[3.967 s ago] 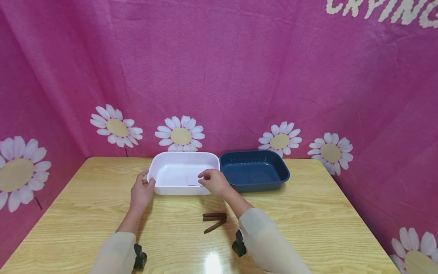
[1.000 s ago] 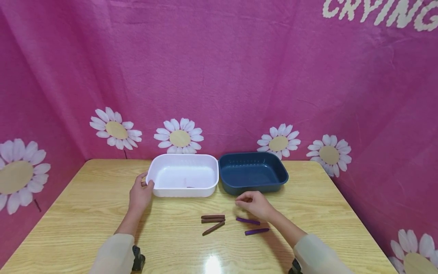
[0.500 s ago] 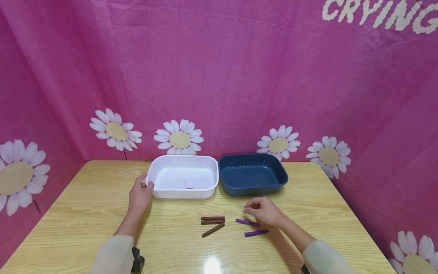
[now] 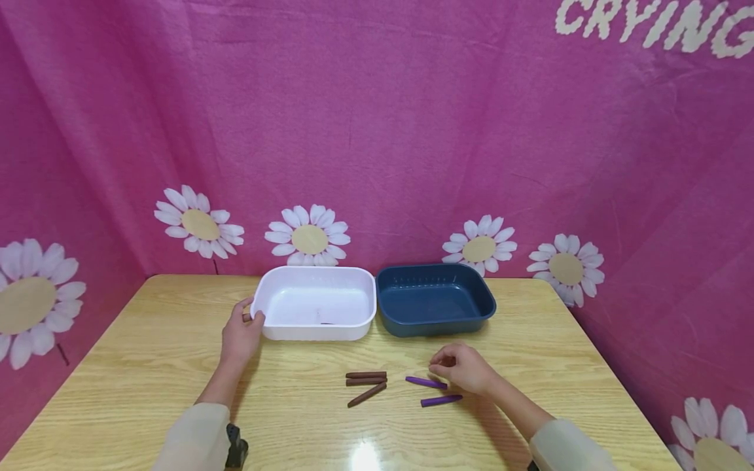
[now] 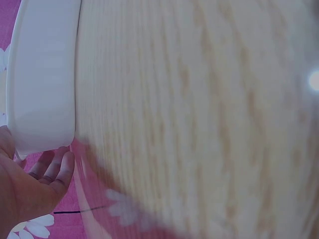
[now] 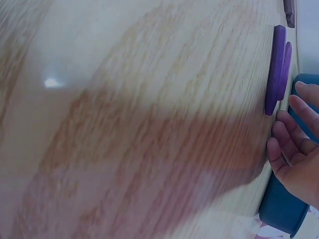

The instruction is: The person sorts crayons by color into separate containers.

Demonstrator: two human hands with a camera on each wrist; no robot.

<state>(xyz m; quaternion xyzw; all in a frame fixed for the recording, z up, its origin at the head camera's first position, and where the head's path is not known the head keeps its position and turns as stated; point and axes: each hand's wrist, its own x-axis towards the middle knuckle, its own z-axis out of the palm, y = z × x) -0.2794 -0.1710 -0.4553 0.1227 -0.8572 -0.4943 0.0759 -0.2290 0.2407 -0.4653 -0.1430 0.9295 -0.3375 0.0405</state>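
Note:
My left hand point(image 4: 240, 337) holds the left end of a white plastic bin point(image 4: 313, 332), thumb at the rim and fingers along the outer wall. In the left wrist view, the fingers point(image 5: 62, 169) are bent against that wall. My right hand point(image 4: 465, 369) hovers over the table with loosely bent fingers, nothing visible between them. Just below it lie two purple crayons, a rear one point(image 4: 427, 383) and a front one point(image 4: 442, 401). Left of these, three brown crayons point(image 4: 366, 395) lie close together. A small dark piece point(image 4: 327, 323) shows inside the white bin, mostly hidden by its front wall.
A dark blue bin point(image 4: 436, 327) stands right beside the white one at the back of the wooden table point(image 4: 294, 418). No contents show in it. Behind the table hangs a pink cloth point(image 4: 353, 131) with daisies.
My right hand has left the white bin's front right corner, moving right and toward me, then slightly farther right. The purple crayons now show where the sleeve was. My left hand stays put.

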